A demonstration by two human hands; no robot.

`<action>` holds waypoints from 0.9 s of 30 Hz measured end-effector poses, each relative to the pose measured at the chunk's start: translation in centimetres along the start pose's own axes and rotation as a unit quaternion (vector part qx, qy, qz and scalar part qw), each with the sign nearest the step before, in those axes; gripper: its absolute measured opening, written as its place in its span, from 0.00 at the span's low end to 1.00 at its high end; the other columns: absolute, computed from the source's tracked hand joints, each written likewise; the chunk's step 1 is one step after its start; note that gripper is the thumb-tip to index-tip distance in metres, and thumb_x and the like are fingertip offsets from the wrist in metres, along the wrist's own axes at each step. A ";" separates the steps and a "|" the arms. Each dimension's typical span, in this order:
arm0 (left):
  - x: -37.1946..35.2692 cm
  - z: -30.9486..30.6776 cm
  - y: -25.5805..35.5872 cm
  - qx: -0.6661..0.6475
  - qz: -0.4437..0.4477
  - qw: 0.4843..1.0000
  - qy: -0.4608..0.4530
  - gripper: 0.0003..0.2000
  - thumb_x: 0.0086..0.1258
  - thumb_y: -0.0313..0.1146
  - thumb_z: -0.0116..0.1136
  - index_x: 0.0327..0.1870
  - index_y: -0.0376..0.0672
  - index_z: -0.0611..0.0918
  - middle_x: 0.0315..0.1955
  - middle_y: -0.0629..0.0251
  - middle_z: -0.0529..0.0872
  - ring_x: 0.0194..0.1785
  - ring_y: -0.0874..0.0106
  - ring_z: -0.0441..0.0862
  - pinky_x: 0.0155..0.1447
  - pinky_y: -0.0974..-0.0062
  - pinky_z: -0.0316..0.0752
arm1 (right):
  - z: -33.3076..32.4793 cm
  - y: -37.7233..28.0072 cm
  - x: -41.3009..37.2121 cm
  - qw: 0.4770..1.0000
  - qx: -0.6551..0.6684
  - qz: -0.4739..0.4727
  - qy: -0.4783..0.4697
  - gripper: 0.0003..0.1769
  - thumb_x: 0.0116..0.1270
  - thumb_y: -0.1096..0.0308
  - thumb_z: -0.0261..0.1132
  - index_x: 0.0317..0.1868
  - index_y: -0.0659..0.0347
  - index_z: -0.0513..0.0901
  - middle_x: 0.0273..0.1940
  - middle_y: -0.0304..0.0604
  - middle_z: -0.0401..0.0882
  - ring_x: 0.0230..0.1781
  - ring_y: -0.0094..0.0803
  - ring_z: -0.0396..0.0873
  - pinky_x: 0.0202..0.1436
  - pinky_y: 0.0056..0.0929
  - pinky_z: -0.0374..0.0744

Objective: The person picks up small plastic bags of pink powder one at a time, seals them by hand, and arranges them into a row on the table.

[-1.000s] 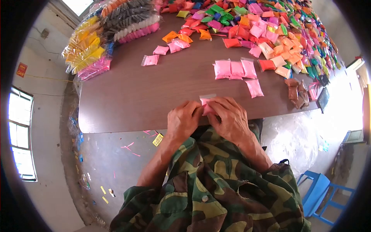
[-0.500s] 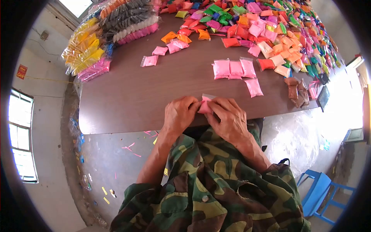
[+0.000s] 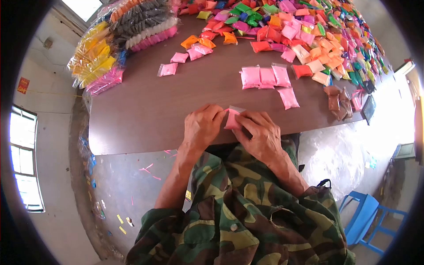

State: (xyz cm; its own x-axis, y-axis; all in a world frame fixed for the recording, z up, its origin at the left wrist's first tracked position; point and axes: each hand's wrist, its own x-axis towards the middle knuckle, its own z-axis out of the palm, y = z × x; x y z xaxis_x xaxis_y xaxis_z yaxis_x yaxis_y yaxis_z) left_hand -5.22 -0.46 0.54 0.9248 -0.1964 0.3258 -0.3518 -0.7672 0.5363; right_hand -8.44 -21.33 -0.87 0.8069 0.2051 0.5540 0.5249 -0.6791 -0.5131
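A small clear plastic packet with pink filling is held up at the front edge of the table. My right hand is closed on its right side, thumb below and fingers above. My left hand is closed in a pinch at the packet's upper left corner, where a thin darker pink bit shows by the fingertips. What exactly the left fingertips grip is partly hidden. Beyond my right hand lies a stack of similar pink packets, with one single pink packet just in front of it.
A large heap of colourful packets covers the back right of the brown table. Bundled packets stand at the back left. A few pink packets lie mid-table, brown packets at right. A blue stool stands lower right.
My left hand has moved slightly left and up, its fingertips shifting from the packet's front to its upper left corner. My right hand still holds the packet. The view has shifted slightly.
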 end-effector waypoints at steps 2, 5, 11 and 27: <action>-0.4 -0.1 0.2 -0.029 0.006 1.000 -0.006 0.05 0.77 0.34 0.71 0.43 0.43 0.91 0.38 0.55 0.92 0.41 0.49 0.91 0.45 0.54 0.84 | 0.0 -0.2 -0.2 1.000 0.001 0.002 -0.003 0.13 0.64 0.65 0.81 0.48 0.54 0.92 0.51 0.37 0.89 0.51 0.45 0.87 0.50 0.44 0.89; -0.4 0.1 0.2 -0.006 0.031 0.999 -0.018 0.05 0.77 0.33 0.72 0.43 0.42 0.91 0.37 0.55 0.92 0.40 0.49 0.91 0.44 0.54 0.83 | -0.1 -0.3 0.1 1.000 0.006 0.005 -0.005 0.13 0.64 0.65 0.81 0.48 0.55 0.92 0.51 0.37 0.89 0.51 0.45 0.87 0.50 0.44 0.89; 0.4 0.6 -0.9 -0.047 -0.003 0.999 0.008 0.05 0.76 0.32 0.73 0.43 0.42 0.92 0.38 0.55 0.92 0.40 0.51 0.91 0.45 0.56 0.84 | -0.1 -0.1 -0.1 1.000 0.006 0.013 -0.011 0.14 0.64 0.65 0.81 0.49 0.54 0.92 0.51 0.37 0.90 0.51 0.45 0.87 0.50 0.45 0.89; -1.6 -1.5 0.1 -0.079 -0.066 0.993 0.057 0.02 0.75 0.26 0.70 0.43 0.39 0.89 0.36 0.55 0.91 0.35 0.54 0.90 0.41 0.61 0.83 | -0.2 -0.2 0.3 1.000 -0.013 0.004 -0.016 0.12 0.68 0.62 0.80 0.49 0.53 0.92 0.44 0.38 0.87 0.46 0.44 0.87 0.45 0.46 0.87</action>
State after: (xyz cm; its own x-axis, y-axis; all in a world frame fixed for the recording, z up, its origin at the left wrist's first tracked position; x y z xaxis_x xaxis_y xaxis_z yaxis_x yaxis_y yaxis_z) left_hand -6.90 0.69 1.27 0.9450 -0.0229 0.3263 -0.2554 -0.6750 0.6922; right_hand -8.36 -21.24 -0.46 0.8192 0.2216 0.5290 0.5117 -0.6990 -0.4996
